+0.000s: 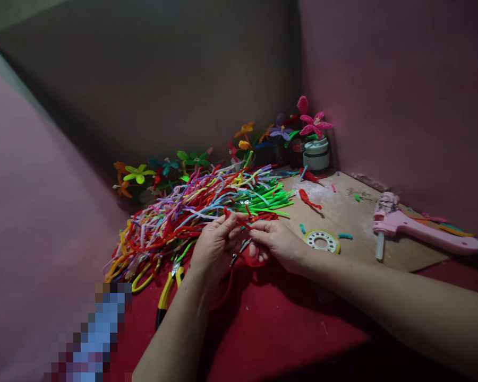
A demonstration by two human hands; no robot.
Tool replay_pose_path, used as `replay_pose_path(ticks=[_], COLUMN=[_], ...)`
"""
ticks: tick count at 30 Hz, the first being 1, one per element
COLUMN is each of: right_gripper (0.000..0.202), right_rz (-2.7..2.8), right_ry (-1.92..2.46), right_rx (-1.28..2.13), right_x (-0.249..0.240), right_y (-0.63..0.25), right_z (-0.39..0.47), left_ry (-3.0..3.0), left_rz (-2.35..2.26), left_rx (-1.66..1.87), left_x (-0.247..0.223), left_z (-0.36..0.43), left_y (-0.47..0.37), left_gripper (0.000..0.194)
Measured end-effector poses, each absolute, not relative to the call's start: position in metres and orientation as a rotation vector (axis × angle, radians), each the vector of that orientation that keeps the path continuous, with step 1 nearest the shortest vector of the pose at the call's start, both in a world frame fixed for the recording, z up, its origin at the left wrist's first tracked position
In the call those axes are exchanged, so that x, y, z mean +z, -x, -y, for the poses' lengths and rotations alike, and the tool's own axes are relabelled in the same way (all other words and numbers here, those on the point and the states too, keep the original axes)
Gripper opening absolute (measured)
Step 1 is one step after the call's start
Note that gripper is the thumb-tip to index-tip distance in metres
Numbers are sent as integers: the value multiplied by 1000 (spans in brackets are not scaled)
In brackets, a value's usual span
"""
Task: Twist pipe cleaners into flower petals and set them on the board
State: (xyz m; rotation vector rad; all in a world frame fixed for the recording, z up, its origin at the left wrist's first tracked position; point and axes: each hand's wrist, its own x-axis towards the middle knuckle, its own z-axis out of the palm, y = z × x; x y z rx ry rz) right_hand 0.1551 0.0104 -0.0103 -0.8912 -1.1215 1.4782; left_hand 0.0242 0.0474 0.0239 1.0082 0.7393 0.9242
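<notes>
In the head view, the left hand (219,233) is just below the middle of the frame, fingers bent and thumb closed against them, pinching a red pipe cleaner (244,225). The right hand (274,240), just beside it, grips the same red piece between thumb and curled fingers; the fingers cover much of it, so its full shape cannot be made out. Below the right hand, a red loop shows in part; whether it joins the held piece is unclear. A small metal tip (235,259) sits between the hands, the rest of it hidden.

Behind the hands, a pile (191,196) of mixed pipe cleaners spreads left of centre, with green ends at its right. At lower left, pliers (166,294) with yellow and black grips are partly covered by the left forearm; a yellow handle (143,278) pokes out from under the pile.

To the right lies a board (350,212) bearing a red petal (309,199), a tape roll (310,237) partly hidden by the right wrist, and a pink glue gun (430,231), its end near the right edge. Along the back, flowers (138,173) crowd together, many dim; a pink bloom (316,124) rises above a grey jar (317,161). A pixelated patch (99,329) masks something at lower left.
</notes>
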Motion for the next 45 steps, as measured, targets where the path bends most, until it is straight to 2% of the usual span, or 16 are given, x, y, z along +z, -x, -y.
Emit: replay_pose_path(ticks=[5,14,20,26,34,39,42,45], right_gripper=[21,30,17,34,25,25,26,27], right_rz=[1311,1456,1306,1376,1387,1209,1144,1131], right_ry=[1049,844,805,842,815,889,854,849], right_rx=[1396,1680,1718,1747,1858,1700,1560,1574], right_x=[-14,-11,-15,-12,-10,-5,-3,-7], right_y=[-153,-156,-152,-147,-149,-150,-152,-153], right_z=[-11,-6,-6,1,3,1,-2,-5], left_ry=[-1083,-1544,-1422,-1411,-1468,-1055,-1143,-1320], left_rz=[-756,-968,-1007,-1065,-1068,-732,-750,-841], left_rx=[1062,1189,1353,1450,1592,1389,990,737], left_x=[20,19,22,19,19,32,30,22], left_z=[-44,-41,-41,-43,-45,-56,-56,-49], left_y=[-30,-26,-28,-28,-25,-15,-14,-19], left_gripper=[22,30,30,34,38,36,37,26])
